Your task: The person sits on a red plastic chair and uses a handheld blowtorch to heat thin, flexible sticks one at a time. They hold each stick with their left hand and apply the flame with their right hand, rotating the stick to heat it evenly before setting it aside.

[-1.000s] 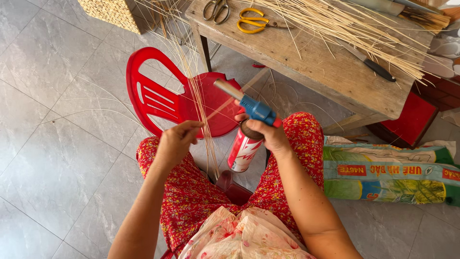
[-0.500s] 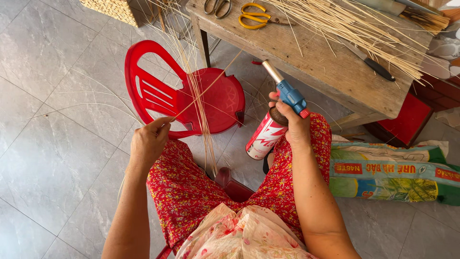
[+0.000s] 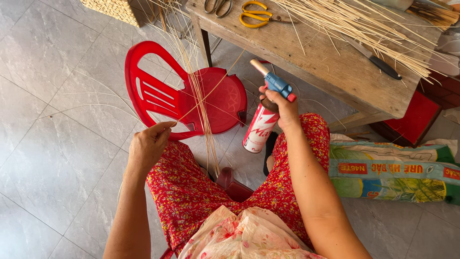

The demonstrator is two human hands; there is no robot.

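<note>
Right hand (image 3: 282,106) grips a gas torch (image 3: 266,111), fingers closed around the valve head. The can's long axis is tilted, base down-left over the floor between the knees, brass nozzle pointing up-left toward the table (image 3: 330,62) near edge. Left hand (image 3: 147,146) pinches a thin reed strand (image 3: 211,91), fingers closed; the strand runs up-right across the red plastic chair (image 3: 182,96). The strand's far end is lost among loose reeds (image 3: 364,24) on the table. Yellow scissors (image 3: 258,14) sit at the table's far edge, partly cut off. No flame can be made out.
</note>
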